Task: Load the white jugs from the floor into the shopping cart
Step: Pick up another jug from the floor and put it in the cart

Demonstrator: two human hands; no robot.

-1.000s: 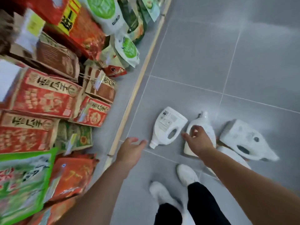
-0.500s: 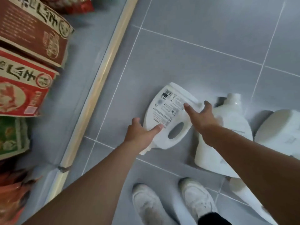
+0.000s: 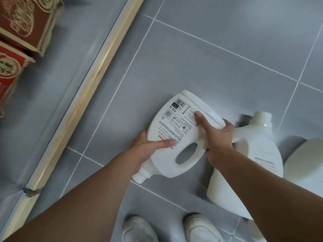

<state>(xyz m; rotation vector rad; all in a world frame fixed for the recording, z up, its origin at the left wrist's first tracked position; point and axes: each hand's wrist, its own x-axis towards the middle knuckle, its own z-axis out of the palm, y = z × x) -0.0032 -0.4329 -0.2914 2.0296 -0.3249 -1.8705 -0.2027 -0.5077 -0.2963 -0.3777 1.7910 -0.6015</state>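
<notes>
Both hands' fingers clamped on labelled jug [image 3: 176,137], second jug [image 3: 253,154] touching right, shoes [image 3: 139,229] below

Looked like a shop aisle, supermarket type. Floor [image 3: 218,70] was large grey tiles with pale grout lines. A low shelf base with a light wooden edge strip [image 3: 90,95] ran along the left side. Red and brown printed product boxes [image 3: 19,32] sat stacked on that shelf, all similar in design, like retail stock. Several identical white jugs [image 3: 174,137] with barcode labels lay on the tiles, multiples of one product.
</notes>
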